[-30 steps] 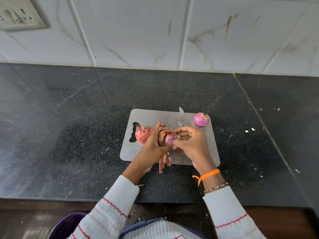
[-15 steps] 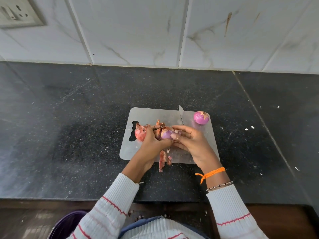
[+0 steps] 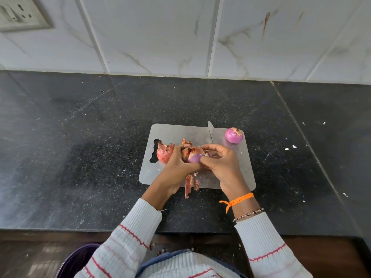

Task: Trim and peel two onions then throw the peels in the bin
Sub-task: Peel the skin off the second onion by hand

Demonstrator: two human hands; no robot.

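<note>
Our left hand fingers curl round the onion; right hand fingers, straighter half a second ago, now pinch its peel

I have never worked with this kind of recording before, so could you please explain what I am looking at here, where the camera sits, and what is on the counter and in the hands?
There is no machine here: a person works bare-handed, and the single camera is worn on their head, looking down. On the dark counter lies a metal cutting board. The left hand and right hand both have a grip on a half-peeled onion, pulling its skin off. A peeled onion sits at the board's far right corner, a knife lies beside it, and loose peels lie at the near edge. The purple thing at the bottom may be the bin.
</note>
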